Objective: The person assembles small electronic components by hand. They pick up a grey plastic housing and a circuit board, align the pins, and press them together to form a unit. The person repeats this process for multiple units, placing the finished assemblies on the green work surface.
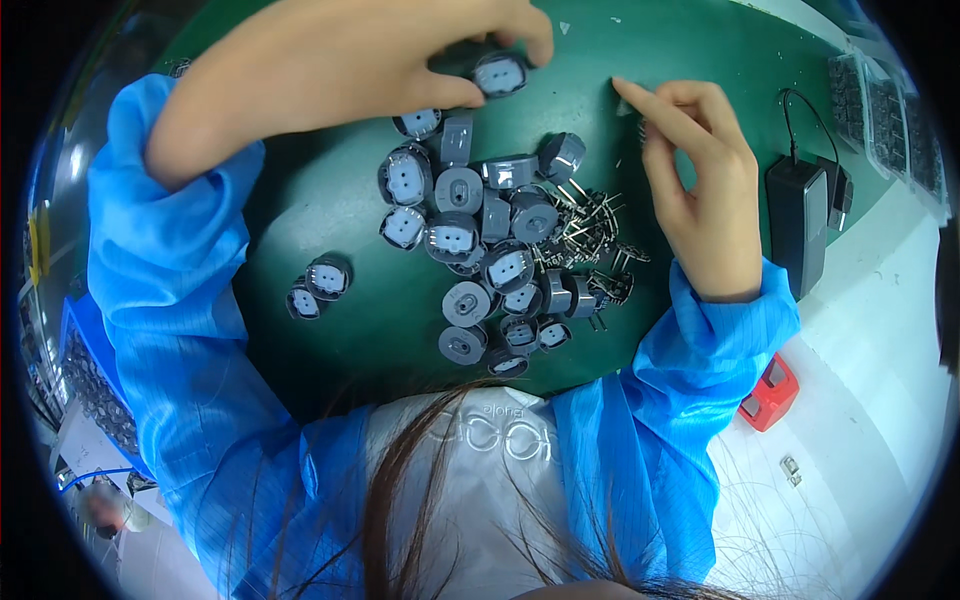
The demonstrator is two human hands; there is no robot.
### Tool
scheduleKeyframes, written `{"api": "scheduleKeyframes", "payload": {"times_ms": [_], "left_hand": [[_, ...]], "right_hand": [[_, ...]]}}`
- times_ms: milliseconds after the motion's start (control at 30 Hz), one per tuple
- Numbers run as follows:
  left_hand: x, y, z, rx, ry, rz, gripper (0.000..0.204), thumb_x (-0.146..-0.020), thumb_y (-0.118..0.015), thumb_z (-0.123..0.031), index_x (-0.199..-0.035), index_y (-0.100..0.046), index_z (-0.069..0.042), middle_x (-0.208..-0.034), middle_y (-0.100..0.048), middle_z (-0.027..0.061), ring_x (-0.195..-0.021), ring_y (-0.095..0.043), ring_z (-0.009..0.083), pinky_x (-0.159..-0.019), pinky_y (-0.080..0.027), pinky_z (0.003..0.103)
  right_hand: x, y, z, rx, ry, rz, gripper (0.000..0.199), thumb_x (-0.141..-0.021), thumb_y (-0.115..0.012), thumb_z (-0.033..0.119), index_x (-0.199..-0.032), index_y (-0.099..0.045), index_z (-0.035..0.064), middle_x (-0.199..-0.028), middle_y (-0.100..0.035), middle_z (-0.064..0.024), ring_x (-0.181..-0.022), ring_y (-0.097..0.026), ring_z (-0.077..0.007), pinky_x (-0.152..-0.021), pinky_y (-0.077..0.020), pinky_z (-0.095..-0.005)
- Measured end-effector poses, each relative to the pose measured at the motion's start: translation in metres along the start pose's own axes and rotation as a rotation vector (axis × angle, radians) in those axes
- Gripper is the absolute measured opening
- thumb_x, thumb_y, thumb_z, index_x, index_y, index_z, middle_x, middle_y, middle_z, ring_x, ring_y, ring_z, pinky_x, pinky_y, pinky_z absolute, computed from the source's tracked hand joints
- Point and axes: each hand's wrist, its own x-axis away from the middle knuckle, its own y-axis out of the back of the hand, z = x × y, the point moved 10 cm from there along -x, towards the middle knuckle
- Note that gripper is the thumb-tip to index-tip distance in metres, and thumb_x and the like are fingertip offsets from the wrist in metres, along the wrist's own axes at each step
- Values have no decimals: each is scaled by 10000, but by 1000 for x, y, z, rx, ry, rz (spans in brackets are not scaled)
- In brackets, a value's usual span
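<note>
Left hand (340, 70) pinches grey round part (500, 74); right hand (705, 185) beside metal pins (590, 235).

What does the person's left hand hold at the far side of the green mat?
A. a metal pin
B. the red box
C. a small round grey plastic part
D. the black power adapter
C: the left hand pinches a small round grey plastic part between thumb and fingertips.
</note>
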Motion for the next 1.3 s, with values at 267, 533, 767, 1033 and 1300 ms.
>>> {"api": "scheduleKeyframes", "payload": {"times_ms": [267,533,767,1033,1300], "left_hand": [[-12,2,13,147,-10,-323,267,-806,-731,-34,-1044,-637,40,-1035,-610,131,-904,-646,266,-791,-588,325],[-13,-5,1,636,-95,-264,210,-791,-747,51,-967,-634,50,-876,-661,77,-724,-628,118,-625,-559,264],[-17,-21,16,933,-10,-197,314,-818,-783,46,-1107,-663,66,-911,-715,93,-822,-684,85,-786,-594,226],[-17,-27,17,1037,43,-104,311,-854,-768,42,-1143,-663,88,-1039,-730,181,-957,-718,155,-821,-608,239],[-8,-27,16,823,140,-250,250,-836,-735,101,-1073,-679,47,-986,-727,117,-912,-728,142,-801,-600,227]], "right_hand": [[-1,-6,-18,-124,-201,-73,204,-793,-770,-19,-991,-747,25,-808,-701,-98,-689,-693,-193,-669,-560,-301],[-8,3,20,-349,-144,-126,145,-847,-744,-67,-989,-715,-52,-953,-729,-91,-890,-693,-147,-814,-562,-277],[-4,17,28,-206,-6,-284,172,-841,-720,-120,-998,-711,-51,-1038,-688,-118,-921,-693,-187,-816,-598,-298],[0,19,31,-250,-12,-335,167,-810,-740,-137,-951,-721,-48,-1040,-690,-126,-896,-703,-188,-799,-608,-293],[2,23,58,75,85,-427,175,-744,-787,-126,-876,-735,-25,-919,-720,-110,-812,-707,-184,-759,-605,-289]]}}
